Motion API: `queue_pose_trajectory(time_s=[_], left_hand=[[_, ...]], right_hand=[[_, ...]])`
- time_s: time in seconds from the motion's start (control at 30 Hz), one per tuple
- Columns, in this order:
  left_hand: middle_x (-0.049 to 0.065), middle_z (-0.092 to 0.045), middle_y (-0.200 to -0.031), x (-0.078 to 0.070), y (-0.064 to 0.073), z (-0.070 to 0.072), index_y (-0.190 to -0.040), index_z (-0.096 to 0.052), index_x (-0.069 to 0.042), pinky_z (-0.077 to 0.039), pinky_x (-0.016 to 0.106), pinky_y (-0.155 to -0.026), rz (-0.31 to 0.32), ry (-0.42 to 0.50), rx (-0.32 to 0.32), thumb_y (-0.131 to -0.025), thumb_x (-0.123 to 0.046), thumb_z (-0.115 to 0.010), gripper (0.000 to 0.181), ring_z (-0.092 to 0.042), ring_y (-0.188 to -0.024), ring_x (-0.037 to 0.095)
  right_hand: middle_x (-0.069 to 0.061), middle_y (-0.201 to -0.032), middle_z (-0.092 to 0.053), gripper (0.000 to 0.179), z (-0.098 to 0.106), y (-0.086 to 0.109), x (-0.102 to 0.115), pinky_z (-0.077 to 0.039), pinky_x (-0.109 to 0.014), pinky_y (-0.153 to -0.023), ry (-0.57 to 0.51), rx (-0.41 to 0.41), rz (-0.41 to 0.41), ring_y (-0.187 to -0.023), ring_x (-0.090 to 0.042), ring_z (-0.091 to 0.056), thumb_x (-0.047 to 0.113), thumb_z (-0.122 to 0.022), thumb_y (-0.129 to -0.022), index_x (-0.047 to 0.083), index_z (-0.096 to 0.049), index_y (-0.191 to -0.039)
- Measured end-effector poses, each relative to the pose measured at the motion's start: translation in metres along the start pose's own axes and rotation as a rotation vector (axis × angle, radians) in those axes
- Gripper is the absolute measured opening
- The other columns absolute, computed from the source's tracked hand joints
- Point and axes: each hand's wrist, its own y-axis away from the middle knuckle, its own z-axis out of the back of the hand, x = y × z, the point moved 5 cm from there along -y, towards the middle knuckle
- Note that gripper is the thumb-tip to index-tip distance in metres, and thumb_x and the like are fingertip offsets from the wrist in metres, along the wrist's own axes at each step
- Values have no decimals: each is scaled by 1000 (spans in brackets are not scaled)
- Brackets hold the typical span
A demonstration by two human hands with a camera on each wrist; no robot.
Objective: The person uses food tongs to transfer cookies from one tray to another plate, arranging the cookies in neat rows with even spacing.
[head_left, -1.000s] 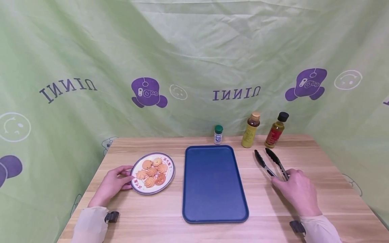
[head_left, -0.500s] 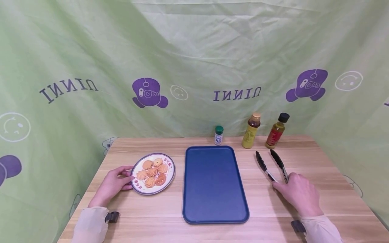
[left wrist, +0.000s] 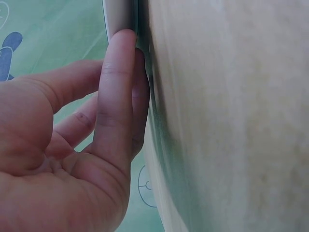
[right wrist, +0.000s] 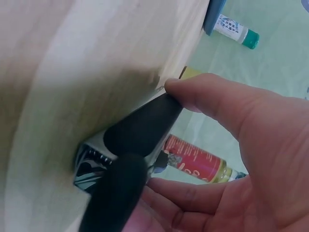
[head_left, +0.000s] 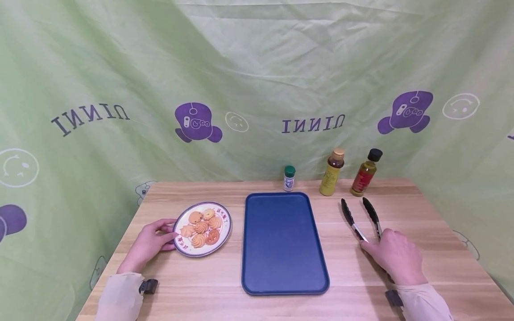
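In the head view my left hand (head_left: 150, 241) pinches the left rim of a round white plate (head_left: 183, 219), thumb above and fingers at the edge. Several cookies (head_left: 201, 227) lie on the plate. The left wrist view shows a finger against the underside of the plate (left wrist: 120, 17), close to the tabletop. My right hand (head_left: 395, 254) grips a pair of tongs (head_left: 355, 229) by the black handles; their black-tipped arms are spread and point toward the back. In the right wrist view thumb and fingers hold the tongs' handle (right wrist: 145, 125) from both sides.
A blue rectangular tray (head_left: 284, 245) lies mid-table between the hands. Along the back edge stand a small green-capped shaker (head_left: 289, 179), a yellow-labelled bottle (head_left: 331, 176) and a black-capped bottle with a red label (head_left: 363, 178). A green cloth (head_left: 257, 80) hangs behind the wooden table (head_left: 192, 285).
The tongs' tips have shifted to the right and their arms have spread wider apart. My right hand moved slightly right and toward me. The left hand and plate have stayed in place.
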Motion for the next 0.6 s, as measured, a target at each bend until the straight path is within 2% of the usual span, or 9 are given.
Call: queue_pose_trajectory(time_s=[0.3,0.43,0.53,0.6], left_hand=[[22,-60,-129,0,0,0,-162,-50,7,-73,28,-76,3,-7,-5,-108,-1,-70,58,-74,-87,14],[28,-60,-134,-3,2,3,-163,-48,8,-73,29,-78,-21,-33,-3,-111,-7,-66,57,-76,-89,14],[31,-61,-139,-11,6,8,-162,-49,7,-72,27,-77,-66,-112,-50,-115,-18,-63,55,-78,-93,17],[30,-64,-140,-20,9,11,-160,-54,4,-70,27,-80,-114,-198,-120,-116,-27,-62,54,-78,-100,22]], right_hand=[[-19,-72,-62,60,1,-2,3,-46,-48,-47,5,-4,8,-63,-35,-62,57,-81,-91,4,-59,-74],[-17,-70,-60,63,0,0,3,-45,-47,-47,11,3,16,-63,-33,-60,60,-80,-93,6,-57,-72],[-13,-69,-58,68,-1,1,2,-44,-44,-48,15,28,10,-62,-31,-58,68,-76,-95,8,-55,-71],[-15,-72,-59,74,0,2,1,-44,-44,-48,10,34,5,-64,-32,-59,74,-72,-97,5,-58,-76]])
